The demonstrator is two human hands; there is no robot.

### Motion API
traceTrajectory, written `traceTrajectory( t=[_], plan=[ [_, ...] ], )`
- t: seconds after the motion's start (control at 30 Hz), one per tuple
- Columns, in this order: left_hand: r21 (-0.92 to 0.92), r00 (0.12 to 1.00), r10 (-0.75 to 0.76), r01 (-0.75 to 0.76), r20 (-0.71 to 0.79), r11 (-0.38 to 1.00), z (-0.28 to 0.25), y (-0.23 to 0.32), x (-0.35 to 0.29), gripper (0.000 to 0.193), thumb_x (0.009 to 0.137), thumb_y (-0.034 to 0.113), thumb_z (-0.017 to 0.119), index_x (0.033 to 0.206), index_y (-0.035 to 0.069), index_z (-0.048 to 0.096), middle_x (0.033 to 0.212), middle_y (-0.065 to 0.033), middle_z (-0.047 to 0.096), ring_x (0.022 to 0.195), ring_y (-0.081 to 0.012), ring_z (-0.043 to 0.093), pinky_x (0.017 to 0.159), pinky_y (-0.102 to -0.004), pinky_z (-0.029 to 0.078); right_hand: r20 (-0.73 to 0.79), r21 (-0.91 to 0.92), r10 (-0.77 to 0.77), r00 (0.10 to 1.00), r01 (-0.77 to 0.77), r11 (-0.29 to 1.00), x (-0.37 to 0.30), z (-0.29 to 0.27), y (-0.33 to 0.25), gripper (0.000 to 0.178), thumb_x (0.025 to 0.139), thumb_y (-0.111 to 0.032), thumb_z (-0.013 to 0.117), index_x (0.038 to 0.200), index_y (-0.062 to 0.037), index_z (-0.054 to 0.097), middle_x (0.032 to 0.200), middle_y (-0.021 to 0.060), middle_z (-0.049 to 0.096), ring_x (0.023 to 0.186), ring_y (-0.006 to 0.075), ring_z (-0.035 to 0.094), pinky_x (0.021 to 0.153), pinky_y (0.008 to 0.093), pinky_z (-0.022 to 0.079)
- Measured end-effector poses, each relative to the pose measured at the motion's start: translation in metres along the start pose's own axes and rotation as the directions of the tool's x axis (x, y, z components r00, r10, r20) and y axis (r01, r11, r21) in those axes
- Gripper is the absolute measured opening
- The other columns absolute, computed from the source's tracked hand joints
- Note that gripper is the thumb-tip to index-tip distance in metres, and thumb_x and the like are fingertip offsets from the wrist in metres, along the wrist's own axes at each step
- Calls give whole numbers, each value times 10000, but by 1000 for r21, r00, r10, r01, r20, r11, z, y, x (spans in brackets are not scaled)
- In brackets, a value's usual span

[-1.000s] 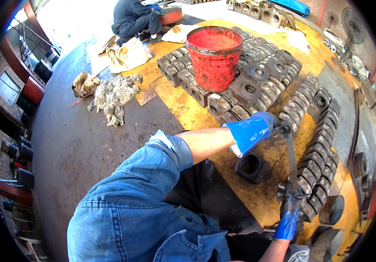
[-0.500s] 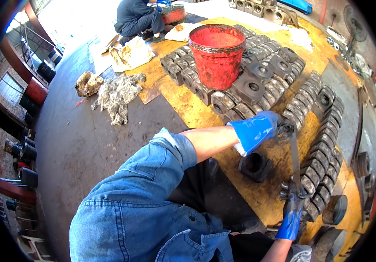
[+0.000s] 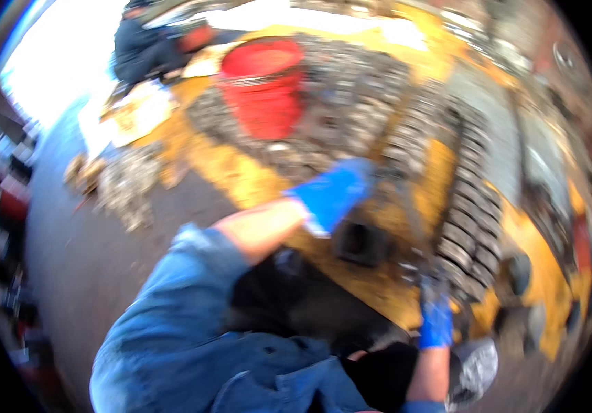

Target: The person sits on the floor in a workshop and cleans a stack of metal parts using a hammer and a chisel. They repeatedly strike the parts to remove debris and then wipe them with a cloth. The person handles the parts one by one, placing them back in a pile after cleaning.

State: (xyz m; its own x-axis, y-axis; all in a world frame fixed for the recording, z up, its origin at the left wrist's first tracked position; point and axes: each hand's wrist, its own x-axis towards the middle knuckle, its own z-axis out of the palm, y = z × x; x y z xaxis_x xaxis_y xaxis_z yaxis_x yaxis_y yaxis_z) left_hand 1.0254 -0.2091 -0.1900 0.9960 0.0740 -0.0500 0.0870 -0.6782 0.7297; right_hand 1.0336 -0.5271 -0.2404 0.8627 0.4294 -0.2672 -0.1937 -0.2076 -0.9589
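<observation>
The whole view is smeared by motion. My left hand (image 3: 363, 176), in a blue gauntlet glove blackened over the fingers, reaches forward, closed at a dark metal part (image 3: 386, 176) whose outline is blurred. My right hand (image 3: 434, 286), gloved alike, is lower and to the right, closed on the near end of a long flat metal tool (image 3: 413, 217). The tool's far end reaches up to the part at my left hand. Between my forearms, a dark metal block with a round hole (image 3: 361, 243) rests on the yellow, stained floor.
A red bucket (image 3: 263, 103) stands by rows of metal blocks (image 3: 371, 113). Longer rows (image 3: 471, 206) run along my right. Grey rags (image 3: 129, 180) lie on the left. At the back left another person (image 3: 141, 51) crouches beside a red container (image 3: 196, 36).
My view has swung, so the scene sits further left and is blurred. Both hands keep about the same places relative to each other, with the tool still between them.
</observation>
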Motion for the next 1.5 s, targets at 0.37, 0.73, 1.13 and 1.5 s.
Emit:
traceTrajectory(
  t=[0.37, 0.73, 1.13, 1.5],
  plan=[
    [195, 991, -5, 32, -137, 980, 11, 13, 23, 198, 791, 259, 623, 903, 110, 689, 805, -175, 645, 773, -378, 613, 671, -427, 509, -62, -19, 111, 992, -113, 993, 14, -7, 15, 370, 917, -210, 584, 1241, -34, 542, 847, 127, 670, 581, 154, 600, 441, 250, 440],
    [179, 965, 28, 19, -259, 984, 11, -2, 14, 207, 819, 285, 614, 931, 137, 704, 801, -160, 650, 764, -352, 627, 658, -415, 513, 55, 148, 20, 998, -28, 989, 27, -12, 38, 363, 948, -222, 557, 1254, -32, 514, 862, 149, 682, 567, 145, 586, 474, 277, 445],
    [153, 967, 42, -3, -252, 988, 17, -10, 17, 204, 810, 275, 626, 942, 143, 709, 792, -159, 653, 741, -350, 626, 648, -408, 517, 108, 116, 43, 993, -56, 992, 25, -20, 30, 471, 917, -286, 608, 1292, -26, 489, 924, 144, 675, 629, 153, 626, 513, 286, 492],
    [66, 947, 57, -38, -316, 997, 15, -3, 21, 241, 817, 242, 680, 999, 88, 713, 829, -164, 689, 734, -266, 672, 680, -340, 519, 34, 100, -1, 999, -3, 995, 8, 4, 1, 385, 958, -291, 540, 1220, -10, 559, 848, 128, 697, 586, 148, 612, 517, 268, 488]
  ],
)
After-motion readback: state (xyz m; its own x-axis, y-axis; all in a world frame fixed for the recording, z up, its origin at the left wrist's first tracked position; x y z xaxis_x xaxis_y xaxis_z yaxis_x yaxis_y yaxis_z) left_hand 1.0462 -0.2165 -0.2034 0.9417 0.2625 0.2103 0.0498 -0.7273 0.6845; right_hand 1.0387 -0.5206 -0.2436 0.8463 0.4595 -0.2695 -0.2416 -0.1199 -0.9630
